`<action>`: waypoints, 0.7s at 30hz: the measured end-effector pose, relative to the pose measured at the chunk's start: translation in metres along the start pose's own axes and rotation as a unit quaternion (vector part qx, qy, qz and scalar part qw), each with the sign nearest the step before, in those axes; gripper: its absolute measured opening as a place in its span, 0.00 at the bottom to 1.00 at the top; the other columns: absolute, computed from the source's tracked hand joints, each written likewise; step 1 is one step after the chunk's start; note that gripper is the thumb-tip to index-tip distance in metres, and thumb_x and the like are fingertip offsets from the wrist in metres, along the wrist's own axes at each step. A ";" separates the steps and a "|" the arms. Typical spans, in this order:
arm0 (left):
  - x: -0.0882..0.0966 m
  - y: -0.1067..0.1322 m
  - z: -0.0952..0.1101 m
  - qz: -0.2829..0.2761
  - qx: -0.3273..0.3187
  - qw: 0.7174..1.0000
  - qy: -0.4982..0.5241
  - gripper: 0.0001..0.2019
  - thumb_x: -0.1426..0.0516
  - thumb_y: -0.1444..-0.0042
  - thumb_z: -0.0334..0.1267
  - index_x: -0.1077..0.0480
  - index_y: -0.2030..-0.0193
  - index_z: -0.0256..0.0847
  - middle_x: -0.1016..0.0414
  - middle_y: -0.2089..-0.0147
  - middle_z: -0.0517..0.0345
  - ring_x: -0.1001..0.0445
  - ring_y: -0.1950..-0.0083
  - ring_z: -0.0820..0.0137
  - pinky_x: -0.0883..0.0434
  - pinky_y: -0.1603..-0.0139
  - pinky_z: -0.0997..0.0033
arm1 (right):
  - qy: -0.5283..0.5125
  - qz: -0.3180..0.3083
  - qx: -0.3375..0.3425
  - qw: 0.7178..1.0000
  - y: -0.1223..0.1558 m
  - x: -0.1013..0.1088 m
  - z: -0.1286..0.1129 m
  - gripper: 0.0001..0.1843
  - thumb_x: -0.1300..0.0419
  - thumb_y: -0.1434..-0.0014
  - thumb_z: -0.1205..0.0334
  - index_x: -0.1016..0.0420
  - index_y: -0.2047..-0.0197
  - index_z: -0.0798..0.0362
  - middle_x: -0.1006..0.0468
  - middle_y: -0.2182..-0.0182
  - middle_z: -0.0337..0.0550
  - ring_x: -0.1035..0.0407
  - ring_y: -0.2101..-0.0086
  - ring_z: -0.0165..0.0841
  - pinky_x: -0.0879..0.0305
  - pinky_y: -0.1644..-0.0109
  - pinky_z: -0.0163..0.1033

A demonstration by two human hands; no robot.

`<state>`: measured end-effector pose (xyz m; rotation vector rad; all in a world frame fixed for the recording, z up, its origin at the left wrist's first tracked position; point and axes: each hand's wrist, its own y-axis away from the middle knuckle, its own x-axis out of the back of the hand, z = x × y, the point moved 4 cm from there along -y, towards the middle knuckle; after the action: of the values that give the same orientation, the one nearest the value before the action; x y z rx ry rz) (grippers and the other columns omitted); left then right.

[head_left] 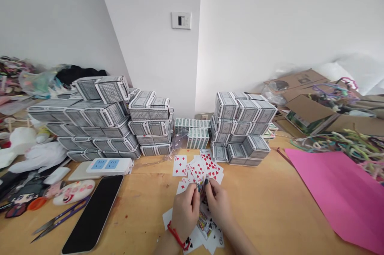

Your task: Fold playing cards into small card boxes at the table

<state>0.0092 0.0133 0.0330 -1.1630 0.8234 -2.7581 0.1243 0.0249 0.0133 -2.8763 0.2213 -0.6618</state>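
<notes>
Above a loose spread of playing cards (180, 165), my two hands meet at the middle of the table. My left hand (186, 211), with a red cord on its wrist, is closed in a pinch. Close beside it, my right hand (219, 202) also pinches, thumb against fingers. A playing card (201, 185), seen nearly edge-on, is between their fingertips; its face is mostly hidden. Red diamonds and hearts lie face up beyond the hands. Clubs and a picture card (205, 225) show beneath and between the wrists.
Blocks built of folded cards stand in stacks at left (99, 117) and right (243, 115), with green-patterned ones (198, 138) between. A phone (94, 213), thread snips (60, 217) and a power strip (109, 165) lie left. Pink paper (336, 191) and cardboard boxes (312, 111) occupy the right.
</notes>
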 end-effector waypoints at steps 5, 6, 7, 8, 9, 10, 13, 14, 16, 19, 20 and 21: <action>-0.001 0.001 -0.001 -0.012 0.012 1.000 0.002 0.08 0.56 0.43 0.32 0.42 0.72 0.42 0.41 0.84 0.67 0.37 0.83 0.75 0.45 0.81 0.77 | 0.080 0.014 0.012 0.997 0.003 0.000 -0.001 0.17 0.56 0.41 0.55 0.39 0.77 0.52 0.38 0.86 0.34 0.44 0.84 0.27 0.50 0.79 0.31; -0.001 0.001 -0.001 -0.011 0.011 1.000 0.001 0.08 0.56 0.43 0.32 0.42 0.72 0.42 0.41 0.84 0.67 0.37 0.83 0.75 0.44 0.81 0.77 | 0.084 0.019 0.012 0.996 0.003 0.000 -0.001 0.17 0.56 0.41 0.55 0.38 0.77 0.52 0.37 0.86 0.34 0.44 0.84 0.27 0.50 0.79 0.31; 0.000 0.001 -0.001 -0.009 0.010 1.000 -0.001 0.08 0.56 0.43 0.32 0.42 0.72 0.42 0.41 0.84 0.67 0.37 0.83 0.75 0.44 0.81 0.77 | 0.077 0.022 0.011 0.997 0.003 0.000 0.000 0.17 0.56 0.41 0.55 0.37 0.76 0.52 0.36 0.86 0.35 0.43 0.84 0.27 0.50 0.80 0.31; 0.000 0.001 -0.001 -0.005 0.007 1.000 -0.003 0.08 0.56 0.43 0.32 0.43 0.72 0.42 0.41 0.84 0.67 0.37 0.84 0.75 0.44 0.81 0.77 | 0.062 0.021 0.012 0.998 0.003 0.000 0.000 0.17 0.56 0.41 0.55 0.37 0.76 0.52 0.35 0.86 0.35 0.43 0.84 0.27 0.49 0.80 0.31; 0.000 0.000 -0.001 -0.001 0.004 1.000 -0.004 0.08 0.56 0.43 0.32 0.43 0.72 0.42 0.41 0.84 0.67 0.37 0.84 0.75 0.45 0.82 0.77 | 0.043 0.019 0.014 0.999 0.002 -0.001 0.000 0.17 0.56 0.41 0.55 0.37 0.76 0.52 0.35 0.85 0.35 0.42 0.84 0.27 0.49 0.81 0.30; 0.001 0.000 -0.001 0.003 0.001 1.000 -0.006 0.08 0.56 0.43 0.32 0.43 0.73 0.42 0.41 0.84 0.67 0.37 0.84 0.75 0.45 0.82 0.76 | 0.027 0.016 0.016 0.999 0.001 -0.001 0.000 0.17 0.56 0.41 0.55 0.37 0.76 0.52 0.34 0.85 0.36 0.42 0.84 0.27 0.48 0.81 0.30; 0.001 -0.001 0.000 0.006 -0.010 1.000 -0.016 0.08 0.57 0.43 0.32 0.43 0.72 0.42 0.41 0.84 0.66 0.37 0.84 0.75 0.45 0.82 0.76 | 0.026 0.007 0.017 0.999 0.001 -0.002 0.001 0.19 0.57 0.41 0.52 0.38 0.77 0.52 0.34 0.85 0.36 0.42 0.84 0.28 0.47 0.80 0.31; 0.002 -0.001 0.000 0.006 -0.016 1.000 -0.019 0.08 0.57 0.43 0.32 0.43 0.72 0.42 0.41 0.84 0.66 0.37 0.84 0.75 0.45 0.82 0.76 | 0.042 0.004 0.015 0.999 0.002 -0.003 0.001 0.19 0.58 0.41 0.52 0.38 0.77 0.52 0.34 0.85 0.36 0.42 0.84 0.28 0.47 0.80 0.31; 0.002 -0.001 0.001 0.004 -0.029 0.999 -0.024 0.07 0.57 0.43 0.31 0.43 0.71 0.42 0.40 0.84 0.66 0.36 0.84 0.75 0.46 0.82 0.76 | 0.074 0.004 0.009 0.997 0.003 -0.003 0.002 0.19 0.58 0.41 0.51 0.37 0.76 0.52 0.34 0.84 0.37 0.41 0.83 0.29 0.47 0.79 0.32; 0.002 -0.001 0.001 0.006 -0.036 0.999 -0.031 0.08 0.57 0.43 0.31 0.42 0.71 0.41 0.40 0.85 0.66 0.36 0.84 0.75 0.46 0.83 0.76 | 0.069 0.010 0.003 0.998 0.004 -0.003 0.003 0.17 0.58 0.40 0.54 0.35 0.73 0.52 0.32 0.83 0.39 0.39 0.82 0.30 0.47 0.78 0.32; 0.002 -0.001 0.001 0.007 -0.036 0.999 -0.034 0.08 0.57 0.43 0.31 0.42 0.71 0.41 0.40 0.85 0.66 0.36 0.84 0.75 0.46 0.83 0.76 | 0.054 0.010 0.004 0.998 0.003 -0.004 0.002 0.16 0.58 0.41 0.55 0.35 0.72 0.52 0.31 0.82 0.39 0.38 0.82 0.30 0.46 0.78 0.32; 0.002 -0.001 0.001 0.010 -0.036 0.999 -0.037 0.08 0.57 0.43 0.31 0.42 0.71 0.41 0.40 0.85 0.66 0.36 0.84 0.75 0.46 0.83 0.76 | 0.038 0.008 0.006 0.999 0.003 -0.004 0.002 0.16 0.57 0.41 0.55 0.35 0.71 0.52 0.30 0.81 0.40 0.38 0.81 0.30 0.46 0.78 0.32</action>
<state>0.0085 0.0133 0.0353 -1.2538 0.9295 -2.6718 0.1213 0.0231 0.0097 -2.8380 0.2490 -0.7693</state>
